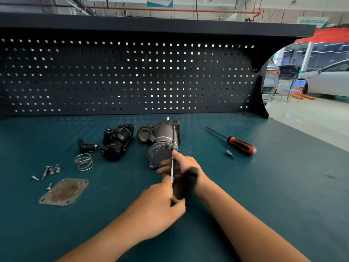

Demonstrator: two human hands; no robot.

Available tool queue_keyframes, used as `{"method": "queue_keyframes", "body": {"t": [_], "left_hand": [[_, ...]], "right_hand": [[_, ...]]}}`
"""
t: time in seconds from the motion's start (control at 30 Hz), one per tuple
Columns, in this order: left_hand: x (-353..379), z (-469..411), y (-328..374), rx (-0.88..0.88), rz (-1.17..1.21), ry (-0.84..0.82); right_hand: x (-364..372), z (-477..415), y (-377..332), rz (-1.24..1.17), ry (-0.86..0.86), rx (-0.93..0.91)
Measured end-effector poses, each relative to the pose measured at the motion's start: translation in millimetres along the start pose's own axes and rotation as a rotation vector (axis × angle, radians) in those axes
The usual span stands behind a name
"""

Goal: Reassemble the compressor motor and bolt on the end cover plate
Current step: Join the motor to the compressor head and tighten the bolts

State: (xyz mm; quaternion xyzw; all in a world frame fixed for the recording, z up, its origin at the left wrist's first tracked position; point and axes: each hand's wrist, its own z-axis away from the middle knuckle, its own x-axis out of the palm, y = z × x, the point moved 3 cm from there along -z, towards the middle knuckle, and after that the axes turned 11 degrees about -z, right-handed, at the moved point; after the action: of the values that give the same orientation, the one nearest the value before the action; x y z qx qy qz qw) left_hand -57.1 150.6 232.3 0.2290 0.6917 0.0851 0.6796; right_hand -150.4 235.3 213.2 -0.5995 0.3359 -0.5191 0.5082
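On the teal mat [255,195] the grey cast-metal compressor motor [162,138] lies centre, the right hand [184,163] pinching a slim steel driver [172,172] at its round flange, the left hand [156,207] gripping the blurred black handle, and the flat tarnished cover plate [64,191] lying well to the left.

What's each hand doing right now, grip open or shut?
Left hand: closed on the driver, handle blurred.
Right hand: pinching the driver's shaft at the compressor motor.

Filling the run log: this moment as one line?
step: driver on compressor housing bolt | left hand: grips driver handle | right hand: pinches shaft at bolt | end cover plate: loose on bench
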Motion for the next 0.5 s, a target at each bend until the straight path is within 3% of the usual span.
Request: {"method": "queue_keyframes", "body": {"t": [0.1,0.23,0.37,0.43,0.5], "left_hand": [[-5.1,-4.1,6.4,0.025,-0.683,0.101],[5.7,-12.0,16.1,0.088,-0.982,0.003],[6.2,-8.1,13.4,0.098,-0.981,0.032],[3.9,-3.5,7.1,0.067,-0.823,0.1],[3.7,-1.1,-2.2,0.049,-0.475,0.074]], "right_hand": [[0.0,1.1,0.7,0.101,0.071,-0.026],[-10.6,3.1,-2.9,0.197,0.168,-0.142],[-10.5,-0.2,-2.3,0.26,0.161,-0.239],[-8.6,-2.7,-1.2,0.209,0.139,-0.227],[-8.3,-3.9,-0.4,0.104,0.092,-0.185]]}}
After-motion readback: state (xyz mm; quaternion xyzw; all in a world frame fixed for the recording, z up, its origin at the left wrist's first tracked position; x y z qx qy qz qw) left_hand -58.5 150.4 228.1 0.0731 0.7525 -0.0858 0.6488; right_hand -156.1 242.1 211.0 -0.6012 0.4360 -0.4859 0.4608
